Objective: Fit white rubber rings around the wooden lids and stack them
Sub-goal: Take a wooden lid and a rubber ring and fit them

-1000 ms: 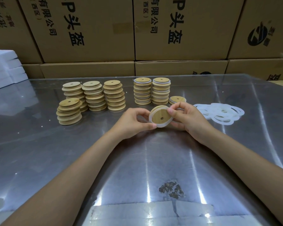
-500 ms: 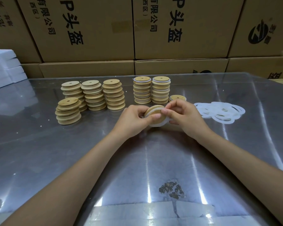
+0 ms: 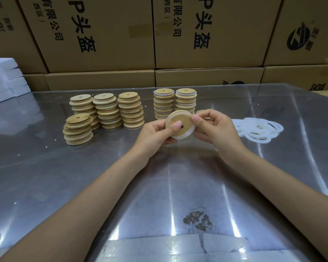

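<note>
Lid [image 3: 180, 127] tilted up since, pinched between left hand [image 3: 155, 137], right hand [image 3: 214, 129].

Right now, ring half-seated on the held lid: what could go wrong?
1. The white ring may slip off the lid, gripped only at its edges by the left hand and right hand.
2. The finished stacks stand just behind; a hand could topple them.

- The held lid [image 3: 180, 127] is hiding the lower discs of the ringed stack [image 3: 163, 104] behind it.
- The right hand [image 3: 215, 127] is covering most of a lone lid [image 3: 200, 112].
- The boxes [image 3: 102, 33] are running off the top edge.
</note>
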`<state>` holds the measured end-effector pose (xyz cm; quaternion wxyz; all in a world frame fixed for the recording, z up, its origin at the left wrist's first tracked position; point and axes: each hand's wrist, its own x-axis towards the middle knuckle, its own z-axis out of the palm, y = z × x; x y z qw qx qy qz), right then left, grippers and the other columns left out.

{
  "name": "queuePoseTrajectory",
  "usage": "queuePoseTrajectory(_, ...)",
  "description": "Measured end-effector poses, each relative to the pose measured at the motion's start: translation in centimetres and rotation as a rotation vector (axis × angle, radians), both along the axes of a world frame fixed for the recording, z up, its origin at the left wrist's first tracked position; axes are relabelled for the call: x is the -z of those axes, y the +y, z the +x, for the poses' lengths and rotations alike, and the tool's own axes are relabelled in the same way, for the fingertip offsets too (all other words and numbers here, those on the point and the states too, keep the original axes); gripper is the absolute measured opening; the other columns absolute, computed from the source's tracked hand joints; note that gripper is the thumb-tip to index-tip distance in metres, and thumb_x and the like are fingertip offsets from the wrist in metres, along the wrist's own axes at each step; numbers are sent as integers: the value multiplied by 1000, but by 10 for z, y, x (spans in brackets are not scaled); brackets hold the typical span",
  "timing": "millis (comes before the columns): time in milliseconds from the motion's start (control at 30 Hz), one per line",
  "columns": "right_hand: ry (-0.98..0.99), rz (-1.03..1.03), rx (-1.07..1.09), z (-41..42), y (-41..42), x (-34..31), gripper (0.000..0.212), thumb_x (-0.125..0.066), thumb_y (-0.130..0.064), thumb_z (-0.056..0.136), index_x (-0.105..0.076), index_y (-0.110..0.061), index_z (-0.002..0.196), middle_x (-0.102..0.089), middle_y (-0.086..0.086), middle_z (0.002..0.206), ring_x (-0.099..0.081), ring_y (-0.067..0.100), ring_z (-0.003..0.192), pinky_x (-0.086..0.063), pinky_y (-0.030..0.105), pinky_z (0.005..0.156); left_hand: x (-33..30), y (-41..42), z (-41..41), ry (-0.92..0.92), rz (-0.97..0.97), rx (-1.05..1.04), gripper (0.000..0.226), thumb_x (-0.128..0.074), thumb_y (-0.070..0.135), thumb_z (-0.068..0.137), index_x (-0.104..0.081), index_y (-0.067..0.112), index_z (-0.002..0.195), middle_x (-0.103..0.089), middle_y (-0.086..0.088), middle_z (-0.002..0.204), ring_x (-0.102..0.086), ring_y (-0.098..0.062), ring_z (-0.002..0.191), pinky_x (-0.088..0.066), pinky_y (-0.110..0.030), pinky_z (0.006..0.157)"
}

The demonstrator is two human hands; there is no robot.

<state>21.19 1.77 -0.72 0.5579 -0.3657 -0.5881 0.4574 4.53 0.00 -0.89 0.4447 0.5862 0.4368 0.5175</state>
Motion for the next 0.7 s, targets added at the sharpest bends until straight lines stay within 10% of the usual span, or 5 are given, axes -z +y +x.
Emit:
queuePoseTrajectory(200,-106,139,35,-2,-2,3,15,-68,-19,86,-55,-22,79,-72,-2,75,-67,5,74,-56,24,63,-2,-2,0,40,50,13,17,-68,12,85,-65,17,100,-72,1,85,-70,-9,74,-55,-18,65)
queuePoseTrajectory(367,-246,325,103,-4,-3,4,18,-69,-12,85,-58,-24,77,-71,0,75,-67,10,73,-52,28,71,5,2,-1,495,287,-149,28,-80,30,75,-73,17,99,-74,-3,84,-69,-20,80,-56,-43,75)
queuePoseTrajectory(500,-136,227,54,-5,-2,2,18,-67,-7,85,-59,-17,74,-71,0,78,-66,13,77,-51,29,74,3,2,-1,333,180,-110,20,-80,17,75,-73,17,94,-73,-8,84,-64,-17,75,-54,-47,83)
queuePoseTrajectory(700,-7,28,-28,-4,-4,-3,18,-59,-5,91,-54,-13,75,-73,-7,73,-68,7,74,-56,31,80,1,1,0,116,67,2,25,-71,-2,78,-67,4,102,-67,-4,81,-62,1,64,-52,-13,60)
